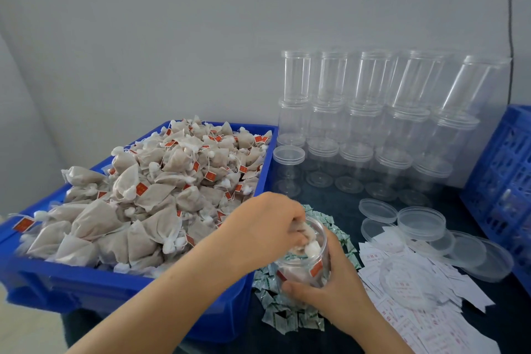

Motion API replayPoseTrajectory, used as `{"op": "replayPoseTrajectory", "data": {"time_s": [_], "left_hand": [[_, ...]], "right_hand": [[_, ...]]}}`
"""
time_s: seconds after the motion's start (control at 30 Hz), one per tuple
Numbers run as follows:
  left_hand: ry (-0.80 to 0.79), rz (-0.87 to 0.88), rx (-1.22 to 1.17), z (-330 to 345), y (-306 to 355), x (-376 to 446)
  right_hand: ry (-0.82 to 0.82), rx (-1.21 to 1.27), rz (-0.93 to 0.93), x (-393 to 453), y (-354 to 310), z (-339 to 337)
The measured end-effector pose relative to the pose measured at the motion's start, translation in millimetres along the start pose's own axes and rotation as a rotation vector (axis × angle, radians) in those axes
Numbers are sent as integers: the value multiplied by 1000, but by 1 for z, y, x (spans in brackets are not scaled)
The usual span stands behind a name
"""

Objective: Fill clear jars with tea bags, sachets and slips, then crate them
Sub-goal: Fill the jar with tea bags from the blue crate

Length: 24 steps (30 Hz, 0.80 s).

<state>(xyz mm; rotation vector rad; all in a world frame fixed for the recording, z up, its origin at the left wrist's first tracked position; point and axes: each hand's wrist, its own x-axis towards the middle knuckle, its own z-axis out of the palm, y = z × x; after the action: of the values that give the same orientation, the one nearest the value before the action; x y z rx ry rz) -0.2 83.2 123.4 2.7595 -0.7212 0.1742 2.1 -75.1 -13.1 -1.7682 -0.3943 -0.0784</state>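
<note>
1. A clear jar [304, 261] is held near the front edge of the desk [339, 204], over a heap of green-and-white sachets [283, 316].
2. The jar is gripped low on its wall by the right hand [330, 287], whose thumb is curled across the front of the jar and whose fingers are wrapped round the far side.
3. The left hand [267, 224] is placed over the mouth of the jar, with its fingertips curled down inside and closed on a tea bag [309, 241].
4. More tea bags with red tags are seen inside the jar, which is partly filled.
5. A blue bin [138, 293], heaped above its rim with tea bags [149, 184], is set on the left part of the desk; its right wall is just beside the jar and the sachets.
6. Empty jars [370, 123] are stacked in rows against the wall at the back edge of the desk.
7. Loose clear lids [422, 223] are laid right of the jar, and white slips [425, 313] printed in red are spread toward the front right corner, with one lid resting on them.
8. A blue crate [505, 181] is stood at the right edge.
9. A strip of bare dark desk is left between the stacked jars and the sachets.
</note>
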Motion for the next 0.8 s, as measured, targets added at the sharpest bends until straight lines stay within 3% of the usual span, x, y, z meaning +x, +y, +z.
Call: {"op": "replayPoseTrajectory", "data": {"time_s": [0.33, 0.8], "left_hand": [[-141, -15, 136, 12, 14, 9], [-296, 8, 133, 22, 11, 24]], "right_hand": [[-22, 46, -12, -2, -6, 0], [-22, -4, -54, -5, -19, 0]]}}
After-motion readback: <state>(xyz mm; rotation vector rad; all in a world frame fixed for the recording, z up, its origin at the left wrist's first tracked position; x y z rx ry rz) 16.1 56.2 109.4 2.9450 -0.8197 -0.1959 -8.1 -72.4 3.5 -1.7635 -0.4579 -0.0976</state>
